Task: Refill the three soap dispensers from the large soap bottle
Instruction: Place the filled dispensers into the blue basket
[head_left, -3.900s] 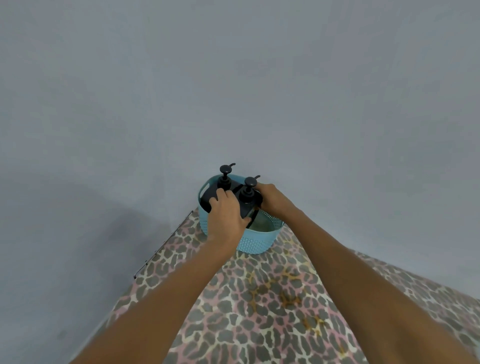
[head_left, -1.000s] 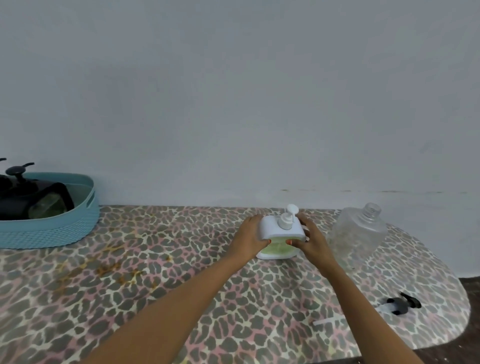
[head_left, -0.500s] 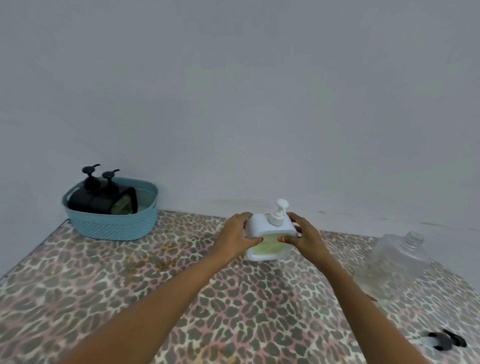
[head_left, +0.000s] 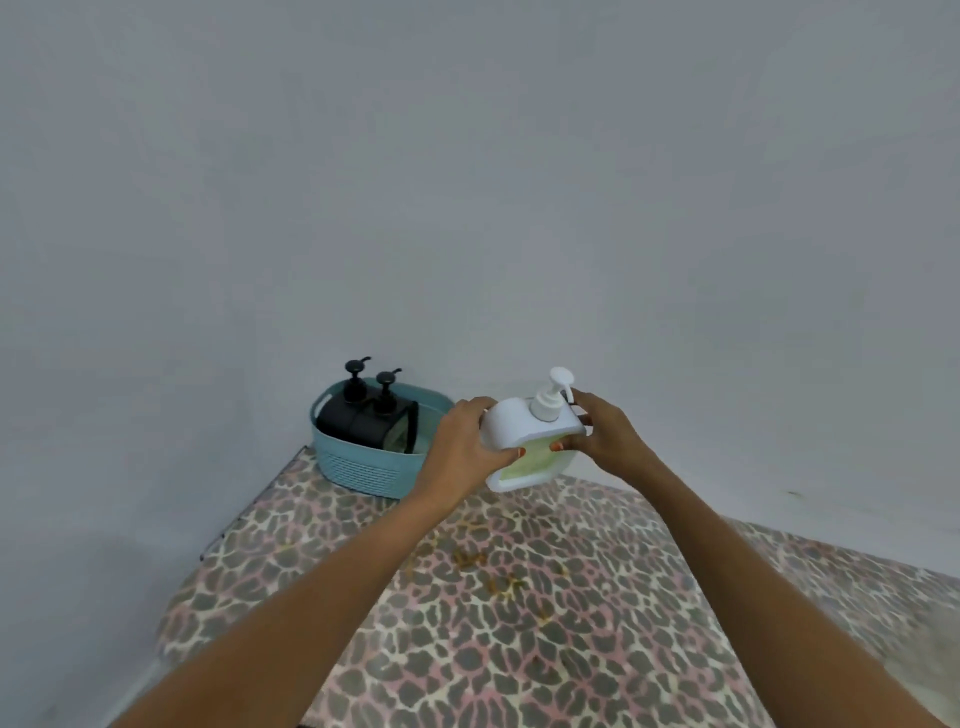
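Both hands hold a white soap dispenser (head_left: 524, 434) with a white pump and pale green soap showing in its lower window, lifted off the table and tilted. My left hand (head_left: 462, 441) grips its left side, my right hand (head_left: 602, 434) its right side. To the left, a blue basket (head_left: 363, 467) stands at the table's far left corner, against the wall. Inside it stand two black dispensers (head_left: 363, 415) with black pumps. The large soap bottle is out of view.
The table (head_left: 519, 597) wears a leopard-print cover with yellowish stains near its middle. Its left edge runs diagonally down from the basket. A plain grey wall stands close behind.
The white dispenser has been lifted off the table and carried left toward the basket in both hands. The view has swung left, so the clear bottle and loose black pump have left the frame.
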